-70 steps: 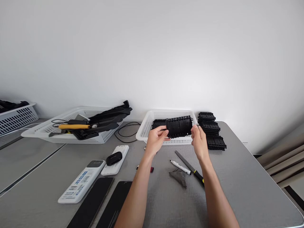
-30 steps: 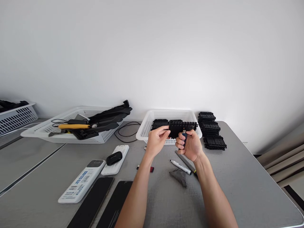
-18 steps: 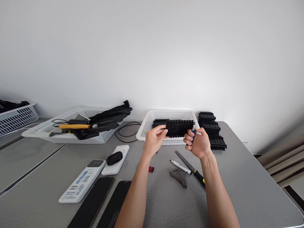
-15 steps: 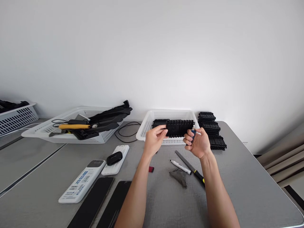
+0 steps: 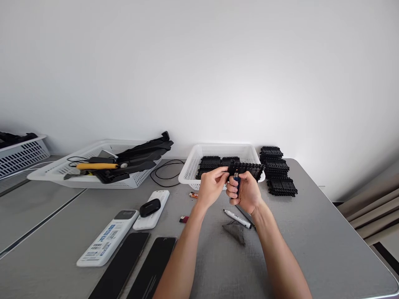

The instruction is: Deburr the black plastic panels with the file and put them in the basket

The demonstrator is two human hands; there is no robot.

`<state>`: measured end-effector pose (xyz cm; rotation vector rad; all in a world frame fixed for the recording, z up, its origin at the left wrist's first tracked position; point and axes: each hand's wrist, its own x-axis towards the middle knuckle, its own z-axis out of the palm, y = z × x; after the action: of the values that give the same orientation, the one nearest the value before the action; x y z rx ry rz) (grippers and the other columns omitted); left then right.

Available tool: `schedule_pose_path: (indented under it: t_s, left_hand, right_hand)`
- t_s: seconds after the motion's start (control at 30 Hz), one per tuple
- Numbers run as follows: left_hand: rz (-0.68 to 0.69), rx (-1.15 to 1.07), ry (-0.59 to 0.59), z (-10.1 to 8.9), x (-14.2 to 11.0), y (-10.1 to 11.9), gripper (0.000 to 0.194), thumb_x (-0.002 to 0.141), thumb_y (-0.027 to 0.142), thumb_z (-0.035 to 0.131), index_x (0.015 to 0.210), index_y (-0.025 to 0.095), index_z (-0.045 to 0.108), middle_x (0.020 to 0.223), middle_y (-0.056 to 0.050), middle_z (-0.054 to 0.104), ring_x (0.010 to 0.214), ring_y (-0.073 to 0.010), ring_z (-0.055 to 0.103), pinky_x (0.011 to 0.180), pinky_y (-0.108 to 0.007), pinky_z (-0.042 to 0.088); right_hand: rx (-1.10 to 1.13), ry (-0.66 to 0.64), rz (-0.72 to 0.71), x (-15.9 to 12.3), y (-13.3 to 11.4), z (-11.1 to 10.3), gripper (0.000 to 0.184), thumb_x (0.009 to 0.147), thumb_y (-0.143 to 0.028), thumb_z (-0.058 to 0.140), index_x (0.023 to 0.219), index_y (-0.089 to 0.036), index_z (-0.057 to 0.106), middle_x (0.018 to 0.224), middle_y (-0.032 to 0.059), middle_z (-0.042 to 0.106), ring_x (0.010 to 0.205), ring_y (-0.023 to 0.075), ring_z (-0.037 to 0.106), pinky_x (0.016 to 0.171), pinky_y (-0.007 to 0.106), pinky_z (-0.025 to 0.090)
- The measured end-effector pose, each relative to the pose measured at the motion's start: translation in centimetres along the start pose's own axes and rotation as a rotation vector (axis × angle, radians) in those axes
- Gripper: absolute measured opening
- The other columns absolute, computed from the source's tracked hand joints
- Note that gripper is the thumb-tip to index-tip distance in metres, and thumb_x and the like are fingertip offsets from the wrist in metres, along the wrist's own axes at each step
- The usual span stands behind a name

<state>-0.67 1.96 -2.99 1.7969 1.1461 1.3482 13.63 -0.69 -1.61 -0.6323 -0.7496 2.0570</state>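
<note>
My left hand [image 5: 212, 187] pinches the left end of a black plastic panel [image 5: 251, 168] with a toothed edge, held up in front of a white basket. My right hand [image 5: 246, 192] is wrapped round a blue lighter [image 5: 237, 182], upright, its metal top close to the panel's left part. No flame shows. Similar black panels [image 5: 210, 161] lie in the white basket [image 5: 196, 151]. On the table below the hands are a white marker [image 5: 237, 218], a file [image 5: 246, 214] partly hidden by my right arm, and a dark grey scrap [image 5: 234, 233].
Stacked black panels [image 5: 280, 168] stand right of the basket. A red lighter [image 5: 183, 219] and an orange lighter [image 5: 193, 194] lie by my left forearm. Further left are power banks [image 5: 107, 241], phones [image 5: 120, 265] and a basket [image 5: 93, 179] of black parts with a yellow-handled tool [image 5: 98, 166].
Both hands have shifted: my left hand slightly right, my right hand left with the lighter. The panel has moved right and tilted. More panels in the basket and the orange lighter now show.
</note>
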Motion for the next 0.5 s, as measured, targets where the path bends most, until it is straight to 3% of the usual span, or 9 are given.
schedule_pose_path:
  t_s: [0.17,0.27,0.43,0.5]
  left_hand:
    - [-0.012,-0.009,0.014,0.1,-0.1,0.1,0.025,0.085,0.031,0.059,0.101,0.018,0.071,0.089,-0.006,0.077,0.08,-0.022,0.073,0.075,-0.031,0.057]
    - [-0.078,-0.12,0.061,-0.1,0.0,0.0,0.028,0.082,0.037,0.062,0.1,0.017,0.07,0.087,-0.006,0.076,0.078,-0.0221,0.073,0.073,-0.033,0.06]
    - [-0.249,-0.389,0.159,-0.2,0.5,-0.1,0.032,0.076,0.039,0.066,0.096,0.014,0.062,0.072,-0.003,0.069,0.064,-0.0168,0.068,0.065,-0.035,0.062]
    - [-0.287,-0.469,0.182,-0.1,0.5,-0.1,0.032,0.074,0.035,0.068,0.097,0.015,0.058,0.068,0.001,0.066,0.06,-0.0136,0.065,0.064,-0.035,0.062]
  right_hand:
    - [-0.108,0.011,-0.02,-0.2,0.0,0.5,0.036,0.078,-0.055,0.046,0.068,-0.021,0.039,0.061,-0.0049,0.031,0.052,0.0095,0.022,0.043,0.02,0.012]
    - [-0.222,0.109,-0.114,-0.5,-0.2,0.3,0.045,0.075,-0.064,0.054,0.071,-0.022,0.04,0.062,-0.0055,0.032,0.052,0.0087,0.023,0.043,0.02,0.011]
    - [-0.466,0.644,-0.689,-0.3,-0.4,-1.2,0.043,0.071,-0.047,0.071,0.07,-0.023,0.036,0.064,-0.007,0.032,0.054,0.0082,0.024,0.046,0.021,0.021]
    - [-0.561,0.74,-0.852,0.0,-0.3,-1.7,0.04,0.074,-0.046,0.07,0.073,-0.023,0.037,0.067,-0.0065,0.034,0.056,0.0085,0.028,0.048,0.022,0.027]
